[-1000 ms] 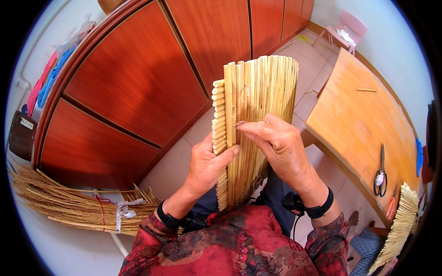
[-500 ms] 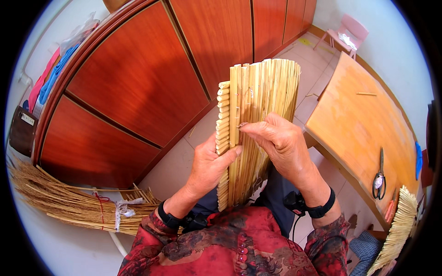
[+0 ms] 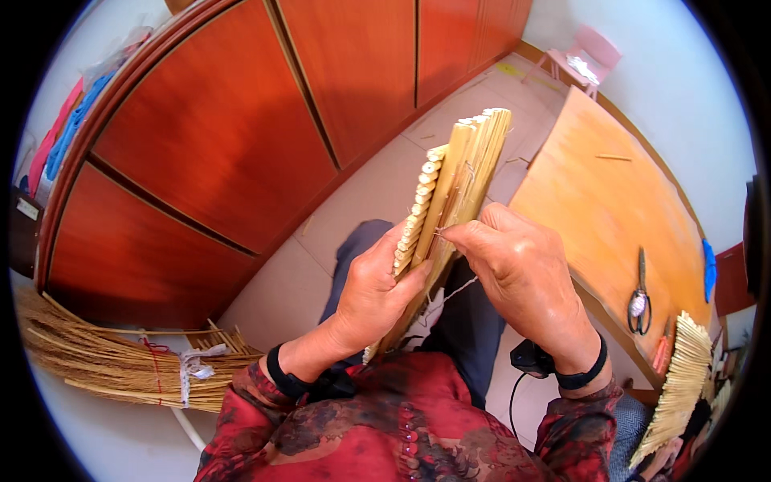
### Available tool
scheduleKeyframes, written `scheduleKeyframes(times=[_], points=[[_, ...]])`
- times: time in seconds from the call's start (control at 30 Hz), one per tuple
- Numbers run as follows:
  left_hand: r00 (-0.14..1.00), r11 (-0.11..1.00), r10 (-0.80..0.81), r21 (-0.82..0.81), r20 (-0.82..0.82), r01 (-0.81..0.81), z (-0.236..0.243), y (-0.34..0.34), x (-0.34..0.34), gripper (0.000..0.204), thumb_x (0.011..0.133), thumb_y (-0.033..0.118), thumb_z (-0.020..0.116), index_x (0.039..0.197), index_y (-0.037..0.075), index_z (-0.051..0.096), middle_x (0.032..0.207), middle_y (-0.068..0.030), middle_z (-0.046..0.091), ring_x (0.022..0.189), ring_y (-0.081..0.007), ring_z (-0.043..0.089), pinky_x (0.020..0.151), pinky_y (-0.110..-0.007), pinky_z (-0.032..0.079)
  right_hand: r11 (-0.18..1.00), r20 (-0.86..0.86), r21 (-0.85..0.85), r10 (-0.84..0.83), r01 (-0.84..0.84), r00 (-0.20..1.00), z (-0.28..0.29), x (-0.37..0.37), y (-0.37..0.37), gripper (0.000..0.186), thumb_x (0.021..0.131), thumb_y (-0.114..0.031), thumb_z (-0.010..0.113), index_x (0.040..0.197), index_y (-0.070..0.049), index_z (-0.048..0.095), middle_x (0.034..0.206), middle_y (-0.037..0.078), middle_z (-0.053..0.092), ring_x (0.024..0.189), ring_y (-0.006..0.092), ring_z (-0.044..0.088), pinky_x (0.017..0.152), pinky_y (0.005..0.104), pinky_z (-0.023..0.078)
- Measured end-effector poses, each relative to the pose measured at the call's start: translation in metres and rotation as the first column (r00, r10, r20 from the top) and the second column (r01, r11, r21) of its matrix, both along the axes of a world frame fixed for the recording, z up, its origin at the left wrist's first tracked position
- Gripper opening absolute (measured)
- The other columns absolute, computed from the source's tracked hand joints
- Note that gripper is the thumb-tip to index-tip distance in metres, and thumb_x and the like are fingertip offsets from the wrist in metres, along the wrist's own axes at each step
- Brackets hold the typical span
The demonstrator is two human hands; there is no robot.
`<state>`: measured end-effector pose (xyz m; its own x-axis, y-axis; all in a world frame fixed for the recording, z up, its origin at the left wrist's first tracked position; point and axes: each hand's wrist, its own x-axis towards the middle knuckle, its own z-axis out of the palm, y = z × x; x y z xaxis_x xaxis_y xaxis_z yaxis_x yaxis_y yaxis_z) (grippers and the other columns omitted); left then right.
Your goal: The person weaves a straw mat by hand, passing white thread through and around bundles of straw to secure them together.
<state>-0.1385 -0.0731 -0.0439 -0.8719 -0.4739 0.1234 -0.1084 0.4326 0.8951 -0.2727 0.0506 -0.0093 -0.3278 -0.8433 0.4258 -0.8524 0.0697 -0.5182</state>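
Big red-brown wooden wardrobe doors (image 3: 241,153) fill the left, a wooden counter (image 3: 602,209) on the right carries black scissors (image 3: 638,301), and a tied bundle of straw (image 3: 112,361) lies on the floor at lower left. Centre frame, a mat of bound straw stalks (image 3: 454,201) stands edge-on above the lap, tilted up and away. The left hand (image 3: 373,293) is wrapped around its lower edge, fingers curled shut on it, while the right hand (image 3: 518,269) pinches a thin pale string (image 3: 450,293) against the stalks.
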Motion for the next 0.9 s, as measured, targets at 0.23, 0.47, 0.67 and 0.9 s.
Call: scheduleKeyframes(times=[0.23,0.47,0.67,0.9], points=[[0.974,0.975,-0.161,-0.181,-0.16,0.131,-0.022,0.027,-0.012,0.048,0.077,-0.005,0.057,0.122,-0.002,0.041,0.114,-0.0237,0.051,0.104,-0.0351,0.053,0.086,-0.034,0.044,0.991,0.043,0.094,-0.102,0.098,0.994,-0.006,0.009,0.036,0.01,0.074,-0.003,0.056,0.084,-0.006,0.06,0.068,0.01,0.051,0.067,0.0277,0.055,0.055,0.0366,0.044],[0.966,0.943,-0.224,-0.279,-0.131,0.181,-0.046,0.047,-0.016,0.053,0.071,-0.009,0.058,0.121,-0.004,0.041,0.118,-0.0232,0.049,0.109,-0.0362,0.049,0.091,-0.037,0.041,0.974,0.283,0.094,-0.226,0.208,0.932,-0.035,0.021,0.063,0.011,0.078,-0.002,0.058,0.088,-0.003,0.061,0.07,0.012,0.053,0.063,0.026,0.055,0.056,0.032,0.045],[0.965,0.933,-0.235,-0.305,-0.116,0.19,-0.058,0.048,-0.014,0.055,0.068,-0.01,0.056,0.121,-0.007,0.039,0.117,-0.0262,0.047,0.111,-0.0388,0.046,0.094,-0.04,0.038,0.972,0.549,0.154,-0.231,0.175,0.803,-0.044,0.019,0.069,0.014,0.08,-0.001,0.058,0.093,-0.001,0.062,0.072,0.009,0.055,0.061,0.0161,0.054,0.057,0.026,0.044],[0.98,0.964,-0.191,-0.199,-0.064,0.175,-0.065,0.042,-0.021,0.059,0.065,-0.011,0.059,0.121,-0.005,0.041,0.119,-0.0241,0.047,0.112,-0.0371,0.046,0.094,-0.038,0.038,0.912,0.633,0.365,-0.39,0.187,0.669,-0.052,0.009,0.077,0.016,0.084,-0.002,0.055,0.098,-0.001,0.061,0.073,0.005,0.055,0.056,0.0082,0.048,0.052,0.0212,0.041]])
